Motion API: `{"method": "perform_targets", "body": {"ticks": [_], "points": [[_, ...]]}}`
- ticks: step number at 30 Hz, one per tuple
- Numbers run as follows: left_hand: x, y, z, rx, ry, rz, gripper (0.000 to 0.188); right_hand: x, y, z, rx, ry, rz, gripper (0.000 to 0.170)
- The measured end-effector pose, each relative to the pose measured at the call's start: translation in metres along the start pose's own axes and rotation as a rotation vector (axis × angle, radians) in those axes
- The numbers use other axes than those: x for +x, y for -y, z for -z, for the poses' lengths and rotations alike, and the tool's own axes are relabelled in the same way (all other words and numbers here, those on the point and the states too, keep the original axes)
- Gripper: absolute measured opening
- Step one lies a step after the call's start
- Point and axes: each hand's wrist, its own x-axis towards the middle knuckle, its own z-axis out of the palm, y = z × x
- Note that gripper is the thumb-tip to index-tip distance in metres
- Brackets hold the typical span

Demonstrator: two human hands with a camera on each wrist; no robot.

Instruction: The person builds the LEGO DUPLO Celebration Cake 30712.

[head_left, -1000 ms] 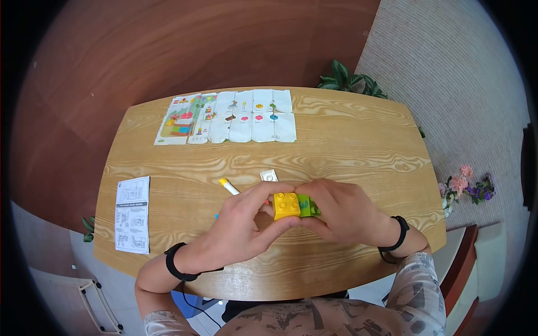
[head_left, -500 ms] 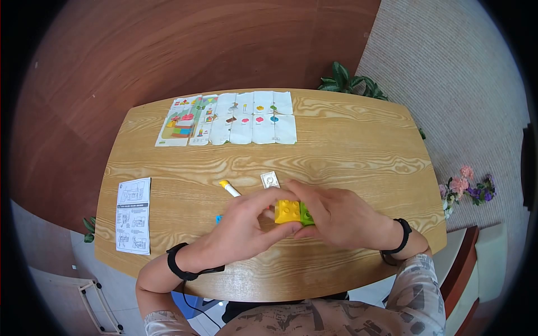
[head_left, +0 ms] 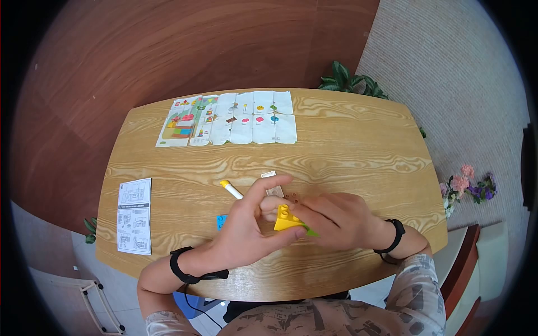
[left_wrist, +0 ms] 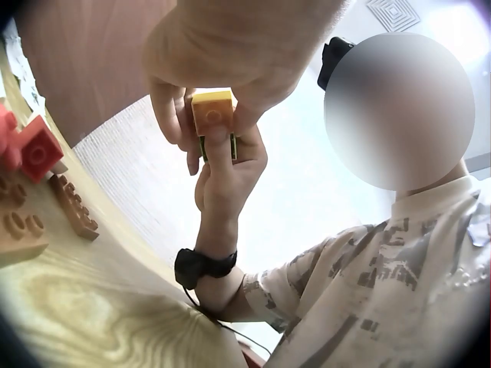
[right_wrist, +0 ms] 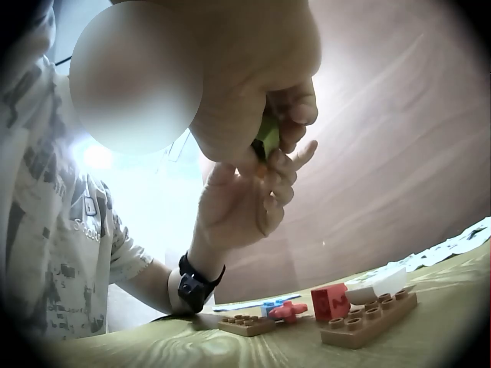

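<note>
Both hands meet above the near middle of the table. My left hand (head_left: 238,232) pinches a yellow toy brick (head_left: 286,218) by its edge; in the head view the brick is tilted with studs showing. Against it sits a green brick (right_wrist: 267,138), gripped by the fingers of my right hand (head_left: 339,221) and mostly hidden by them. Seen from the left wrist, the right thumb (left_wrist: 219,149) presses up at the yellow brick's lower side. Whether the two bricks are joined, I cannot tell.
Brown bricks (right_wrist: 372,322), a red brick (right_wrist: 330,300) and a red knobbed piece (right_wrist: 289,311) lie beneath the hands. Nearby are a white-and-yellow candle piece (head_left: 231,189), a blue brick (head_left: 222,222) and a white piece (head_left: 268,175). Instruction sheets (head_left: 241,131) lie at the back, a leaflet (head_left: 134,218) at left.
The yellow brick has turned from studs facing up to a tilt, and its green neighbour is now more covered. The left index finger has lifted and straightened; the right hand has shifted slightly nearer the body.
</note>
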Motion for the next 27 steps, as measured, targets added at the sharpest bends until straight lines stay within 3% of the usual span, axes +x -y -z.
{"method": "perform_targets", "body": {"ticks": [6, 9, 13, 27], "points": [[-0.001, 0.003, -0.004, 0.002, -0.017, -0.004, 0.072, 0.000, 0.005, -0.001, -0.004, -0.009, -0.003, 0.040], [-0.001, 0.003, -0.001, 0.106, 0.045, 0.104, 0.070, 0.001, 0.006, -0.001, 0.061, 0.023, -0.033, 0.038], [-0.004, 0.005, -0.003, 0.287, 0.131, 0.012, 0.069, -0.006, 0.007, -0.014, 0.159, 0.027, -0.014, 0.037], [-0.001, 0.004, -0.001, 0.132, 0.215, 0.022, 0.059, -0.006, 0.009, -0.015, 0.298, 0.077, -0.041, 0.045]]}}
